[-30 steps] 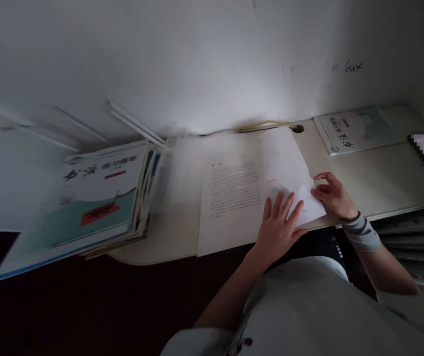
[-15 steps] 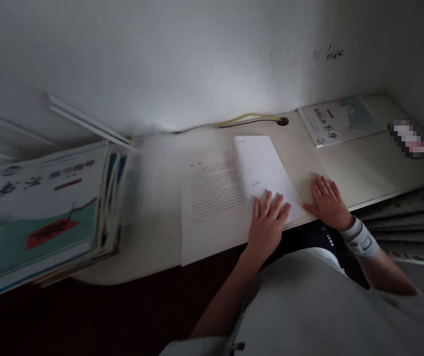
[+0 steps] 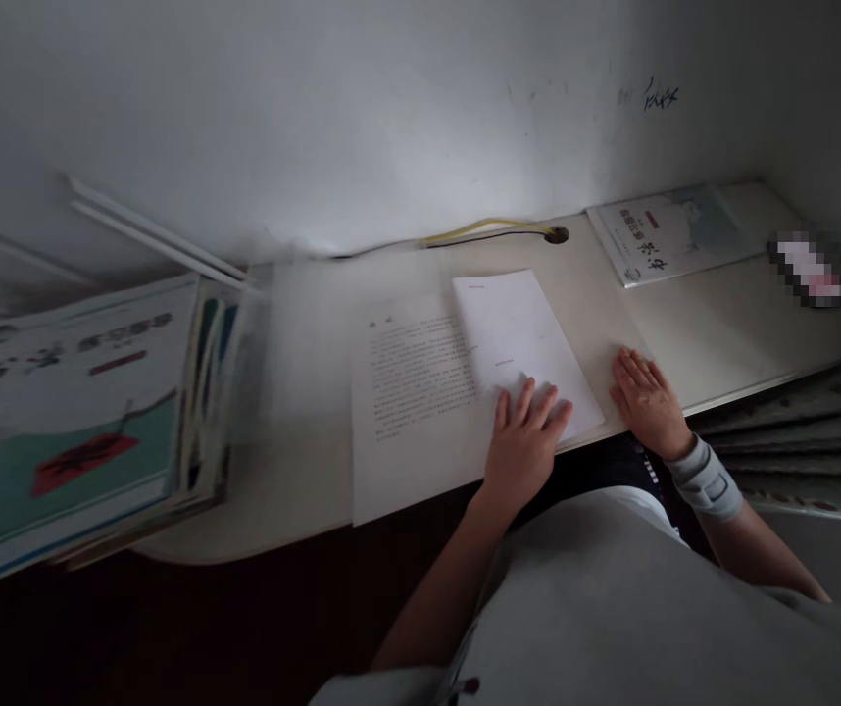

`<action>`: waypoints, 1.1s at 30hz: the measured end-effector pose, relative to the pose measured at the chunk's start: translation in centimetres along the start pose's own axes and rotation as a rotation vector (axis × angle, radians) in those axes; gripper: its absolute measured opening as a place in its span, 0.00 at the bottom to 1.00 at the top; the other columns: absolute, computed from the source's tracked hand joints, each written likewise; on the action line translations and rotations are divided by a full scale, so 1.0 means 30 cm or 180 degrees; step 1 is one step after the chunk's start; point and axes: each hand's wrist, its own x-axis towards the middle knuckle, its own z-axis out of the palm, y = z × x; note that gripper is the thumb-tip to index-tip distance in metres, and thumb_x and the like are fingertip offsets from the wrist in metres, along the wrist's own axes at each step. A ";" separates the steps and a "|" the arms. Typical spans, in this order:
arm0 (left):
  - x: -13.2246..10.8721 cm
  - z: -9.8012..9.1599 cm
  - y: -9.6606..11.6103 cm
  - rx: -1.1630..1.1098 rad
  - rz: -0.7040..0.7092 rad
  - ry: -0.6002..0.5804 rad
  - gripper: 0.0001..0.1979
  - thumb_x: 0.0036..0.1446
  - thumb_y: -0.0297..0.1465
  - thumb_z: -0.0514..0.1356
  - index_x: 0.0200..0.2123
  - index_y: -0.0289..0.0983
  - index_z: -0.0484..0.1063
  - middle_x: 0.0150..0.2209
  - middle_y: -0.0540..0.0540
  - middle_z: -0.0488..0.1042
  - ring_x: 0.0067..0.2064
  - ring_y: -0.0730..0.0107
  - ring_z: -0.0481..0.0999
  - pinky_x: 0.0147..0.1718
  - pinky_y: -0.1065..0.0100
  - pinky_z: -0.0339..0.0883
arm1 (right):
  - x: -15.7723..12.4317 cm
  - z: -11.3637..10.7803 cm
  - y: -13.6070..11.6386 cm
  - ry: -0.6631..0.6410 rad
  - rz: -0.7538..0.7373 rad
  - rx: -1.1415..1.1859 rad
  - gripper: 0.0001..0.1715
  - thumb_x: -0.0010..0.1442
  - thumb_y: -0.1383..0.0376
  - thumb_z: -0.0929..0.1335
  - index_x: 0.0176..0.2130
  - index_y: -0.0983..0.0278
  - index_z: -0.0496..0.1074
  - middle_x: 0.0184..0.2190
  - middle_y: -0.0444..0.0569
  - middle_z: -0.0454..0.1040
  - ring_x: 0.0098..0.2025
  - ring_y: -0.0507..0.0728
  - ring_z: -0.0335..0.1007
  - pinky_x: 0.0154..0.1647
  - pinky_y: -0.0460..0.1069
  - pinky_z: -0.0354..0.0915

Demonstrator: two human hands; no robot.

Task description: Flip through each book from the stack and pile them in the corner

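Note:
My left hand [image 3: 523,449] lies flat, fingers spread, on the lower edge of a white sheet [image 3: 516,338] with a small red printed line. That sheet overlaps the right side of a printed text page [image 3: 413,387], and I cannot tell whether the two are joined. My right hand [image 3: 648,404], wearing a grey wrist brace [image 3: 705,479], rests flat on the pale desk just right of the white sheet, touching nothing else and holding nothing.
A thick stack of workbooks [image 3: 74,392] stands at the desk's left end, blurred. Another workbook [image 3: 674,233] lies at the back right, beside a pixelated phone [image 3: 809,270]. A yellow cable runs from a desk grommet [image 3: 557,234] along the wall. The desk's front edge curves near my body.
My right hand has let go of the white sheet's corner and now lies flat on the desk. The sheet lies flatter, and my view has shifted slightly.

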 end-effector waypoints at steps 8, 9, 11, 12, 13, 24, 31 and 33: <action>0.013 -0.007 0.009 0.0005 -0.0013 -0.0007 0.21 0.58 0.22 0.52 0.52 0.41 0.72 0.58 0.42 0.69 0.64 0.45 0.58 0.60 0.37 0.50 | 0.006 0.006 0.006 0.0159 0.0029 0.0195 0.25 0.67 0.66 0.55 0.57 0.67 0.68 0.59 0.57 0.67 0.62 0.62 0.61 0.60 0.59 0.58; 0.013 -0.007 0.009 0.0001 -0.0003 -0.0011 0.21 0.58 0.22 0.52 0.53 0.40 0.72 0.58 0.42 0.69 0.64 0.44 0.58 0.59 0.37 0.50 | 0.008 0.003 0.005 0.0198 0.0035 0.0204 0.24 0.67 0.66 0.55 0.56 0.67 0.68 0.58 0.56 0.68 0.61 0.62 0.62 0.60 0.59 0.59; 0.012 -0.006 0.008 -0.0037 -0.0008 -0.0011 0.21 0.58 0.22 0.53 0.53 0.41 0.72 0.58 0.42 0.69 0.64 0.45 0.58 0.60 0.37 0.49 | 0.013 -0.008 0.002 0.0236 0.0027 0.0198 0.24 0.66 0.67 0.56 0.56 0.65 0.69 0.56 0.56 0.70 0.60 0.62 0.63 0.59 0.59 0.60; 0.012 -0.004 0.007 -0.0066 -0.0021 -0.0010 0.21 0.58 0.22 0.53 0.53 0.41 0.71 0.58 0.42 0.69 0.64 0.45 0.58 0.60 0.37 0.49 | 0.016 -0.015 -0.001 0.0226 0.0008 0.0164 0.24 0.66 0.67 0.56 0.56 0.65 0.70 0.55 0.56 0.71 0.59 0.62 0.64 0.58 0.58 0.61; 0.011 -0.003 0.006 -0.0094 -0.0038 -0.0011 0.22 0.58 0.22 0.53 0.53 0.42 0.71 0.58 0.42 0.69 0.64 0.46 0.58 0.60 0.37 0.48 | 0.020 -0.023 -0.005 0.0196 -0.0029 0.0098 0.23 0.65 0.68 0.57 0.56 0.64 0.70 0.55 0.56 0.71 0.59 0.62 0.64 0.58 0.57 0.61; 0.008 -0.006 0.007 -0.0070 -0.0135 -0.0082 0.21 0.57 0.24 0.55 0.53 0.41 0.71 0.59 0.44 0.68 0.64 0.46 0.58 0.61 0.38 0.50 | 0.024 0.012 -0.007 -0.0057 -0.0328 -0.0256 0.34 0.64 0.54 0.61 0.60 0.75 0.61 0.62 0.67 0.59 0.64 0.67 0.55 0.62 0.62 0.53; 0.006 -0.005 0.006 -0.0094 -0.0135 -0.0067 0.22 0.56 0.23 0.55 0.53 0.43 0.71 0.59 0.44 0.69 0.64 0.47 0.58 0.61 0.39 0.50 | -0.001 0.031 -0.061 0.0345 -0.0206 0.0097 0.23 0.66 0.65 0.58 0.56 0.71 0.66 0.57 0.64 0.68 0.61 0.63 0.62 0.59 0.60 0.61; 0.006 -0.004 0.006 -0.0098 -0.0137 -0.0055 0.23 0.56 0.23 0.55 0.54 0.43 0.71 0.59 0.44 0.69 0.64 0.48 0.58 0.61 0.39 0.50 | -0.002 0.023 -0.068 0.0522 -0.0197 0.0191 0.21 0.66 0.65 0.58 0.52 0.69 0.70 0.53 0.62 0.72 0.58 0.62 0.65 0.58 0.58 0.62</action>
